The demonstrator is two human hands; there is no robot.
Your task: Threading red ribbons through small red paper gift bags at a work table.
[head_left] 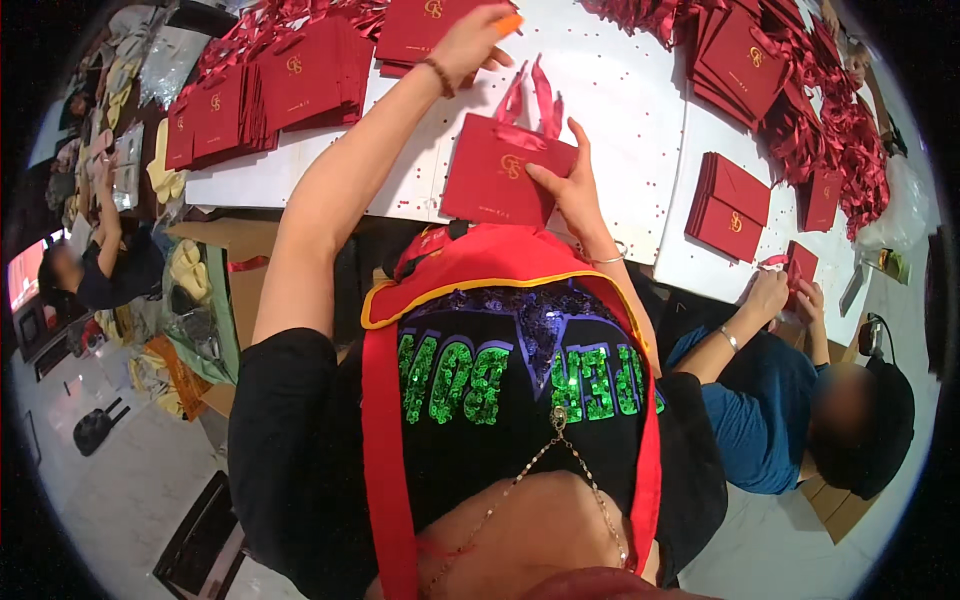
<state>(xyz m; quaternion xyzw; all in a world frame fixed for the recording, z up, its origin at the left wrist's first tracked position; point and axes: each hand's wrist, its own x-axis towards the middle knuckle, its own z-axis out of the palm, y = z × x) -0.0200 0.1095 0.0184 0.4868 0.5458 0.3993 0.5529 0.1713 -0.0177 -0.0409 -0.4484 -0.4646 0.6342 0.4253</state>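
Red gift bag (497, 172): lies flat on the white surface (620, 90), just in front of the person's chest, near the surface's close edge. A gold emblem sits on its upper face.
Long axis: runs roughly left to right, tilted slightly so the right end sits lower in the picture.
Which way it points: the open mouth faces away from the person; the bottom fold faces the person.
Ribbon handles (535, 95): two red loops stick out from the far edge, pointing away and a little right.
Right hand (570, 185): lies on the bag's right end, fingers spread and pressing flat on the face, index finger stretched past the far edge. Grip: a flat press, not a closed hold.
Left hand (470, 40): reaches far out over the surface, resting on a stack of red bags (420, 30). Grip: fingers bent loosely at the stack; whether they pinch a bag I cannot tell.
Other stacks: a fanned row of red bags (260, 100) to the left, a small pile (728, 205) to the right, and a heap with loose ribbons (780, 70) at far right.
Neighbour: a person in a blue top (760, 410) at the right, both hands on a small red bag (800, 265).
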